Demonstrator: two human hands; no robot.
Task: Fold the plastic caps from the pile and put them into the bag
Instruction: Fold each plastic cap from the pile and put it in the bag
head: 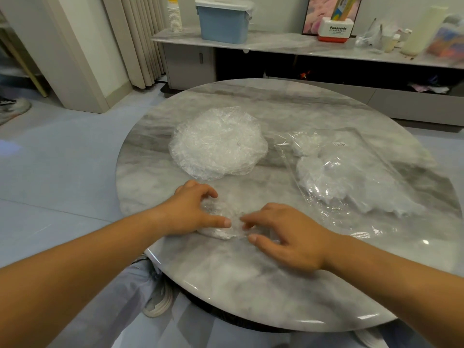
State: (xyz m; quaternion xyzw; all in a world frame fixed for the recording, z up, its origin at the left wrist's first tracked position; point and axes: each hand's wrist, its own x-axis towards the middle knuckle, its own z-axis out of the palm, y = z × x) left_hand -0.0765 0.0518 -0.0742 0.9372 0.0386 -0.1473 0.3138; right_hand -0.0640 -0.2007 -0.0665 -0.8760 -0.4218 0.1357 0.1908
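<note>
1. Left hand (193, 209). The forearm enters from the lower left and crosses the near edge of the bench (251, 285). The hand is arched, knuckles raised, fingers curled down. Grip: grasping. The curled fingers and the outstretched thumb close on the left part of the cap.

2. Cap (221, 228). Thin, clear, crumpled plastic. It lies on the bench near its front edge, between the two hands and touched by both.

3. Pile (217, 141). A round heap of clear plastic caps on the bench, beyond the left hand and apart from it.

4. Right hand (283, 234). The forearm enters from the lower right. The hand is palm down and low over the bench, fingers spread and only slightly bent. Grip: released, not closed round anything. The fingertips press the right part of the cap, and the thumb reaches toward the left hand.

5. Bag (356, 222). Clear plastic, lying flat on the right side of the bench, with white crumpled plastic inside. It lies beyond the right hand and to the right of the pile, not touching the pile.

6. Shelf (276, 42), behind the bench. From left: stacked paper cups (174, 18), a blue lidded box (222, 23), a white and red carton (335, 30).
</note>
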